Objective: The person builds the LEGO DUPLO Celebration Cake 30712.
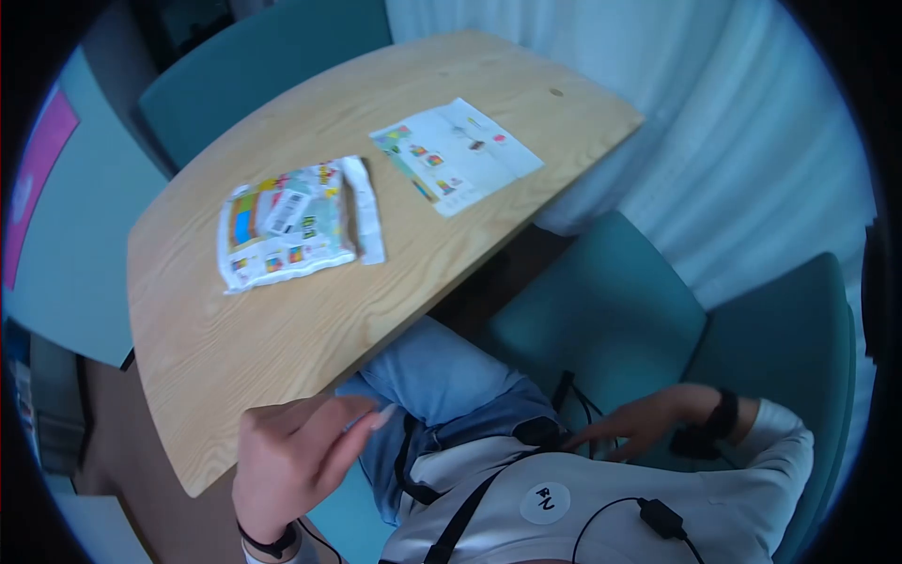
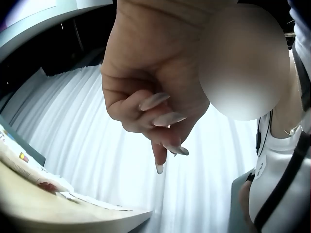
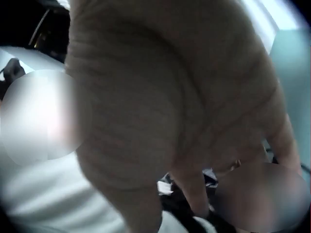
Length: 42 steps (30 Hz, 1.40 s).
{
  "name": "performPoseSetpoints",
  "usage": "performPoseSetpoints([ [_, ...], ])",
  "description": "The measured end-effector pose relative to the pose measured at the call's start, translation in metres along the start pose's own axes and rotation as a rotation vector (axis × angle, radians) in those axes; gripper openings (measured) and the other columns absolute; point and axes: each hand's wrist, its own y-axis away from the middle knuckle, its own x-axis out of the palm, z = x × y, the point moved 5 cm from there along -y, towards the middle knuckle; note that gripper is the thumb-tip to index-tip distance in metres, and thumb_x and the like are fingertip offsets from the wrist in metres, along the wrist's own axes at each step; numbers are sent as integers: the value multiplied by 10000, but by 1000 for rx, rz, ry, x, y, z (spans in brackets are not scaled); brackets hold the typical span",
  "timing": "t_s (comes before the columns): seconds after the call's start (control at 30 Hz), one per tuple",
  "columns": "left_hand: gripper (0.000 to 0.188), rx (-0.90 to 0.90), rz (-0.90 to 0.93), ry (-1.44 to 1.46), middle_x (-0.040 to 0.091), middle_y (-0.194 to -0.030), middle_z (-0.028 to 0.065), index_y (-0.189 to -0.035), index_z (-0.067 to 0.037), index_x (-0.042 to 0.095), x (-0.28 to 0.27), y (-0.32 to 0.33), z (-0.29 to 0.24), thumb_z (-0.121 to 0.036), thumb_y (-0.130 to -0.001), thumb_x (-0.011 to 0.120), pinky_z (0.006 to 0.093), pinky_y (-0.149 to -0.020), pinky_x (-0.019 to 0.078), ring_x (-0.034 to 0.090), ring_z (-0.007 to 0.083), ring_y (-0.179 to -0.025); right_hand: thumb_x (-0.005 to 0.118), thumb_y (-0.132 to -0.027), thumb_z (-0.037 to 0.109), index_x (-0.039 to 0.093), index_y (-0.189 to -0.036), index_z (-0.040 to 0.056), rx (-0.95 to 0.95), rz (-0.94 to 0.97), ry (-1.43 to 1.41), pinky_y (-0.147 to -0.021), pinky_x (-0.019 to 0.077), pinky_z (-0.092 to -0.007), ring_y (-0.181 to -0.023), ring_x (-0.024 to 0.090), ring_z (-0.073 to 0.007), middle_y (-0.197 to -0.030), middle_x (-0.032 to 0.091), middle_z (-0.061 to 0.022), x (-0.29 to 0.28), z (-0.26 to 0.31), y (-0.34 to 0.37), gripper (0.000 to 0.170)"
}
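My left hand (image 1: 296, 461) is raised beside the near edge of the wooden table (image 1: 329, 329), fingers loosely bent and holding nothing visible. The left wrist view shows the same hand (image 2: 160, 73) with its fingers curled toward the palm and long pale nails. Down at my waist, my right hand (image 1: 639, 423) has its fingers stretched out by a black strap and cables. Up close in the right wrist view, the right hand (image 3: 170, 107) has spread fingers near dark straps; whether they touch is unclear. A colourful plastic packet (image 1: 319, 230) and a printed sheet (image 1: 470, 150) lie on the table.
A teal chair seat (image 1: 601, 301) is right of my legs, and another teal chair (image 1: 272, 66) stands beyond the table. White curtains (image 1: 752, 169) hang at the right. A pale panel with a pink patch (image 1: 38, 179) is at the far left.
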Motion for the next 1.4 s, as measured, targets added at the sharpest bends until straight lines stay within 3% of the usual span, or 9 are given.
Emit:
performPoseSetpoints([
  [0.1,114,-5,0,30,586,-584,72,-822,-62,665,2,-9,6,-128,-800,756,327,-439,411,576,232,-474,586,-955,428,499,-1364,42,283,350,87,-973,473,-408,-1189,579,-300,-1263,598,-193,-3,-6,57,569],
  [0.2,83,-9,37,-93,626,-633,60,-840,-35,690,-7,-22,2,-68,-779,736,276,-483,401,538,162,-470,568,-958,451,529,-1329,33,423,181,341,-961,476,-406,-1159,589,-312,-1243,607,-195,-60,46,79,561],
  [0.3,113,-7,15,-222,608,-632,54,-866,-36,697,-20,-28,-15,-63,-761,730,295,-510,392,519,178,-473,546,-966,456,532,-1317,29,89,-216,701,-937,483,-408,-1123,598,-327,-1208,625,-191,-88,94,60,553],
  [0.63,148,77,454,-30,673,-812,111,-1021,-43,686,3,-7,-4,-138,-907,679,352,-467,415,557,235,-518,546,-972,412,478,-1375,23,105,464,-164,-905,491,-426,-1129,594,-363,-1254,596,-246,-12,23,68,564],
  [0.7,170,71,456,-3,672,-814,107,-1045,-46,684,10,-8,-3,-155,-915,676,347,-455,398,535,225,-500,548,-970,358,480,-1349,-31,-127,521,-93,-895,496,-440,-1089,608,-377,-1174,622,-274,-22,64,72,548],
  [0.83,190,68,523,21,664,-792,112,-1070,-51,681,17,-10,-5,-160,-915,680,341,-457,401,533,223,-498,545,-959,305,483,-1333,-53,26,581,281,-868,499,-477,-1013,614,-413,-1093,643,-270,-48,116,84,521],
  [1.1,213,99,204,-47,681,-803,120,-1108,-82,698,-12,-25,-2,-138,-902,696,327,-488,441,575,183,-531,620,-921,335,641,-1075,-29,-306,-238,675,-777,513,-403,-879,655,-338,-910,684,-192,-185,185,20,396],
  [1.23,69,-235,-181,-244,369,-508,53,-836,10,665,-37,-50,13,-36,-808,709,266,-442,228,310,104,-452,624,-896,234,658,-763,-34,-478,-868,855,-639,490,-422,-691,614,-366,-688,618,-196,-226,257,-23,301],
  [1.4,139,-216,-345,-670,589,-642,175,-803,-25,634,-79,-106,51,-153,-848,667,425,-533,432,576,351,-571,637,-767,95,664,-720,-16,-780,-1324,1305,-581,497,-442,-664,626,-389,-662,605,-210,-217,344,-37,124],
])
